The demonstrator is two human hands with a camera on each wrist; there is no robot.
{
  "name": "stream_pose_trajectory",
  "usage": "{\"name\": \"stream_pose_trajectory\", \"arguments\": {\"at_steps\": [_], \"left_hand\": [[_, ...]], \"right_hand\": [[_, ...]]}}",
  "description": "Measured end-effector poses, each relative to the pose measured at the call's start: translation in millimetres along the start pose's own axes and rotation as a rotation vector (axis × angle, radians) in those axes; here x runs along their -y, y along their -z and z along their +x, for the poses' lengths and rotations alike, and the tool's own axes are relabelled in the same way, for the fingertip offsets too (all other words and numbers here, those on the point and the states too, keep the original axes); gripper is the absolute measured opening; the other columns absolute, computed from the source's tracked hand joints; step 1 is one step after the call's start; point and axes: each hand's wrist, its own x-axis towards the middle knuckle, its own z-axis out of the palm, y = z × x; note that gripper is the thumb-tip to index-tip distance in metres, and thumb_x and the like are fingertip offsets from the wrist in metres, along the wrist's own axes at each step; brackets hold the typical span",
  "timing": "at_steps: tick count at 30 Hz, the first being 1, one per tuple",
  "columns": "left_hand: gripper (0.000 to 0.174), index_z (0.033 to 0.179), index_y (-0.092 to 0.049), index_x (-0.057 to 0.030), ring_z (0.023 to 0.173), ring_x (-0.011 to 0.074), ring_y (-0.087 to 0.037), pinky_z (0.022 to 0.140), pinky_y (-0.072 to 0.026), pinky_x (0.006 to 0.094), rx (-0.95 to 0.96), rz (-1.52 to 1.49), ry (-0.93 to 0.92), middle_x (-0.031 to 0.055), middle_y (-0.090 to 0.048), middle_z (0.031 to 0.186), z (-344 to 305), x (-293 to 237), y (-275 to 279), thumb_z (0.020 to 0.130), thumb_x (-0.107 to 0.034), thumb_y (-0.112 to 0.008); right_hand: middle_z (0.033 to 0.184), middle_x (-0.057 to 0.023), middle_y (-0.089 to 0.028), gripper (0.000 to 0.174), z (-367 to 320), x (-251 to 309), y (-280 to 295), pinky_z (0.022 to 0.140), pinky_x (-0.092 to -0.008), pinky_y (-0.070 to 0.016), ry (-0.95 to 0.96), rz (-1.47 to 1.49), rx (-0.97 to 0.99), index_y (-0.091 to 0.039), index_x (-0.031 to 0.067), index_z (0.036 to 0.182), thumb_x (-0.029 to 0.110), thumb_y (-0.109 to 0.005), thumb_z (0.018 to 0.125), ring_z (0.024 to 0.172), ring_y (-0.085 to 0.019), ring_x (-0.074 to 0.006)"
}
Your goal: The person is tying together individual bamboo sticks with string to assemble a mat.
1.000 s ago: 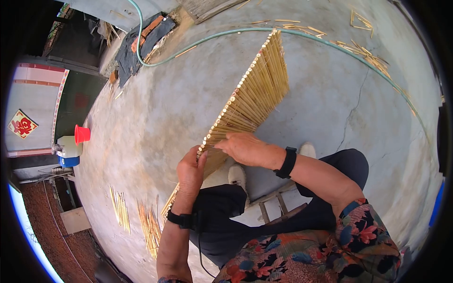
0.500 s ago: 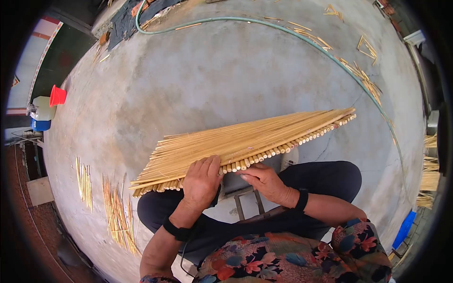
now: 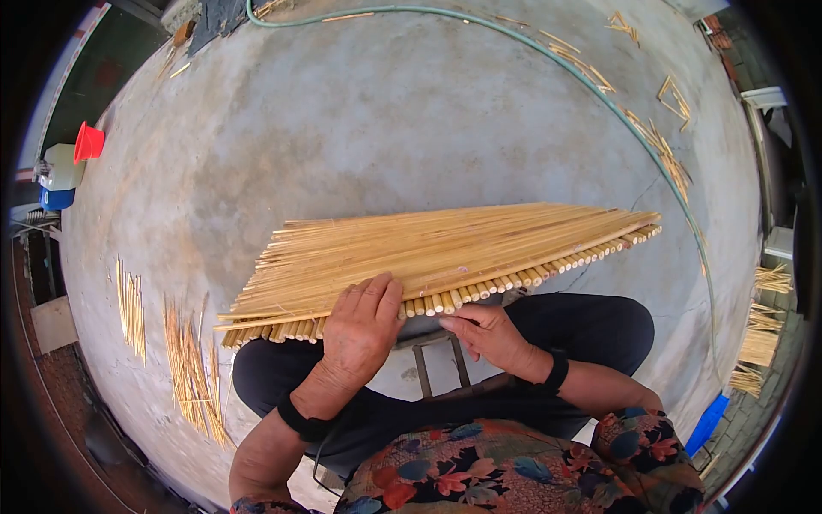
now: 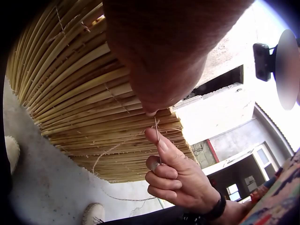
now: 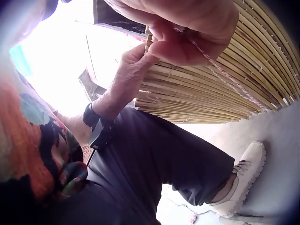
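A mat of straight straw-coloured stalks (image 3: pixel 445 248), bound side by side with stitches, lies tilted over the person's knees, its row of cut ends toward the body. My left hand (image 3: pixel 364 317) grips the near edge, fingers on top and thumb hidden beneath. Just right of it, my right hand (image 3: pixel 492 336) is at the underside of that edge. In the left wrist view the right thumb and forefinger pinch a thin needle (image 4: pixel 156 123), its tip close to the left thumb. A pinkish twisted string (image 5: pixel 229 80) runs from the right hand along the mat's underside.
Loose stalk bundles (image 3: pixel 190 368) lie on the concrete floor at the left. A green hose (image 3: pixel 591 86) curves across the back and right, with scattered stalks (image 3: pixel 664 150) beside it. A red bucket (image 3: pixel 88 142) stands far left. Wooden bars (image 3: pixel 441 364) show between the legs.
The mat has swung from slanting upright to lying crosswise over the knees, its flat face upward. The left hand has shifted onto its near edge, the right hand below it. The head view has turned.
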Motion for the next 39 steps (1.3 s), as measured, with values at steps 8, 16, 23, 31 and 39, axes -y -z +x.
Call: {"name": "stream_pose_trajectory", "arguments": {"at_steps": [8,16,23,31,39], "left_hand": [[0.057,0.111,-0.051,0.0002,0.094,0.0323,-0.058,0.081,-0.0469,0.0393,0.003,-0.057,0.116,0.0157,-0.057,0.109,-0.3,-2.0,0.9,0.058,-0.004,-0.073],[0.057,0.11,-0.051,0.0012,0.096,0.0322,-0.057,0.082,-0.0459,0.0407,0.003,-0.021,0.076,0.0157,-0.056,0.111,-0.5,3.5,-0.3,0.058,-0.005,-0.073],[0.055,0.108,-0.051,0.0009,0.095,0.0322,-0.057,0.083,-0.0446,0.0419,0.019,-0.034,0.07,0.0163,-0.057,0.107,-1.1,5.1,-0.6,0.058,-0.006,-0.072],[0.055,0.11,-0.049,0.0029,0.097,0.0315,-0.056,0.085,-0.0439,0.0409,0.044,-0.014,0.053,0.0173,-0.055,0.108,-3.6,9.1,-1.1,0.062,-0.013,-0.072],[0.056,0.11,-0.05,0.0039,0.098,0.0318,-0.057,0.086,-0.0443,0.042,0.06,-0.023,0.046,0.0181,-0.055,0.11,-5.1,7.4,0.9,0.061,-0.012,-0.071]], "right_hand": [[0.057,0.0019,-0.044,0.023,-2.3,-1.8,6.9,0.044,-0.0212,-0.0422,0.103,0.017,0.064,-0.06,0.0043,0.109,0.017,-0.047,0.095,0.048,-0.043,-0.0037],[0.075,-0.0105,-0.06,0.019,0.4,7.8,3.5,0.059,-0.0282,-0.0476,0.359,-0.311,-0.026,-0.059,0.0042,0.105,0.013,-0.05,0.091,0.06,-0.058,-0.0199],[0.086,-0.0136,-0.063,0.015,4.5,5.3,-0.1,0.065,-0.0327,-0.0491,0.506,-0.436,-0.104,-0.058,0.0048,0.101,0.012,-0.052,0.089,0.076,-0.062,-0.0304],[0.081,-0.0151,-0.063,0.013,9.9,0.1,-13.7,0.06,-0.036,-0.0488,0.545,-0.444,-0.195,-0.058,0.0041,0.097,0.013,-0.053,0.089,0.073,-0.062,-0.0325],[0.087,-0.017,-0.064,0.016,9.9,-3.9,-14.5,0.069,-0.0299,-0.0497,0.441,-0.444,-0.157,-0.061,-0.0031,0.1,0.006,-0.054,0.089,0.079,-0.065,-0.0271]]}}
